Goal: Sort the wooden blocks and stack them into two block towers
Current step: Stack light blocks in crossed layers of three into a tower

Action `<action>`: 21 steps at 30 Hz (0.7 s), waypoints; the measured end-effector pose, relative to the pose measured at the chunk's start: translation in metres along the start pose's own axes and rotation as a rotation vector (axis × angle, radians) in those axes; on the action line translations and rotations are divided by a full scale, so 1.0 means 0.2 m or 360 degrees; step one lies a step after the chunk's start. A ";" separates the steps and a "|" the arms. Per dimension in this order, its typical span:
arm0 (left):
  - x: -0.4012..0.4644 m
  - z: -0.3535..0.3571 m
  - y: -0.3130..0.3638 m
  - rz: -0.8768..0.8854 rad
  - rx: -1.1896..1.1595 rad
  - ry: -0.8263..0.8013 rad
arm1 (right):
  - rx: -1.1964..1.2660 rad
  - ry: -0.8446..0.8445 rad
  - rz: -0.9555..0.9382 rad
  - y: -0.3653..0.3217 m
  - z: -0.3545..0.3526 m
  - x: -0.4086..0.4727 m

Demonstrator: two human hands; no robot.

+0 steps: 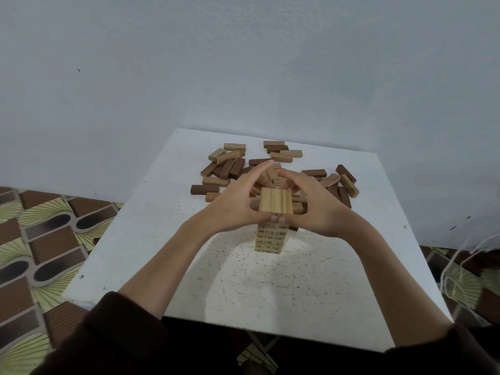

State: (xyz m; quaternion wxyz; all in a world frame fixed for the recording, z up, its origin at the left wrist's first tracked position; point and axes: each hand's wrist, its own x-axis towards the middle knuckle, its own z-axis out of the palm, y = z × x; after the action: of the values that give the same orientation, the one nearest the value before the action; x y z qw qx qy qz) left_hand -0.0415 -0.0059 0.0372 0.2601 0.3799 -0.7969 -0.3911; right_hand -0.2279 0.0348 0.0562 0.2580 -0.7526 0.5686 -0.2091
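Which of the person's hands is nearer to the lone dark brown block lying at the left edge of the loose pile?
Left. The left hand at the tower's top sits just right of the dark brown block; the right hand is beyond the tower, farther right.

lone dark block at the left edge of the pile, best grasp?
Pinch the dark block across its two long side faces at mid-length, coming from above. It lies flat on the white table, long axis running left-right, with its near side and left end open. A light block sits close behind, so probably ease the far finger in carefully.
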 end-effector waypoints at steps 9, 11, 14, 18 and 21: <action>-0.02 0.01 0.01 -0.0050 -0.0174 -0.0025 | 0.0189 -0.0016 0.0045 0.02 -0.01 -0.01; -0.03 0.00 0.01 -0.0049 -0.0253 -0.0038 | 0.0284 -0.0013 0.0060 0.03 -0.03 -0.02; -0.05 0.01 0.06 -0.0122 -0.0665 0.0091 | 0.0601 0.0134 0.0132 0.02 0.00 -0.06; -0.09 0.12 0.03 -0.0176 -0.0872 0.0104 | 0.1107 0.0419 0.0207 -0.01 0.17 -0.09; -0.10 0.18 0.00 -0.0221 -0.0976 0.0061 | 0.1260 0.0447 0.0269 0.00 0.29 -0.10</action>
State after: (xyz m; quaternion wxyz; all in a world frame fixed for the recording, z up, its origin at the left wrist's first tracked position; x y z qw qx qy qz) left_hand -0.0550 0.0262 0.0143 0.3502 0.3446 -0.6088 -0.6229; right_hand -0.1984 0.0619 0.0105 0.4632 -0.5106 0.5338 -0.4897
